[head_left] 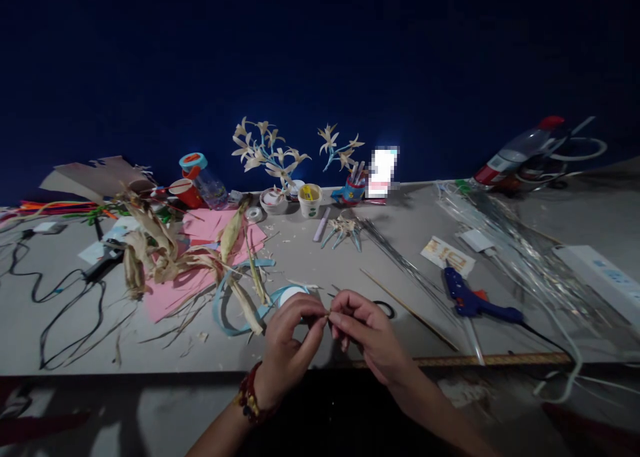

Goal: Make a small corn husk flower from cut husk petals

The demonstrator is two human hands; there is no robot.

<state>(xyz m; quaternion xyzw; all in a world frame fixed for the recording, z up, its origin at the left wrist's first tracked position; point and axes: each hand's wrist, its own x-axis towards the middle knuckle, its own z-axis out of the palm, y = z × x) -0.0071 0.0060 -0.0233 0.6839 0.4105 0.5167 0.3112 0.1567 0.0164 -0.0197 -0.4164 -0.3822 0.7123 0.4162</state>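
My left hand and my right hand meet over the table's front edge, thumbs and fingertips pinched together. Between them is a tiny pale piece, too small to name. Behind my left hand lies a white round thing, partly covered, with a light-blue ribbon curling to its left. A black loop, perhaps a scissor handle, shows past my right hand. Dried corn husks are spread on the left. Farther back, several small husk flowers with blue-wrapped stems lie together.
A blue glue gun rests at right, near a thin stick and bundled wires. Pink paper lies under husks. Husk-flower branches stand at the back by a paper cup. A bottle leans at far right.
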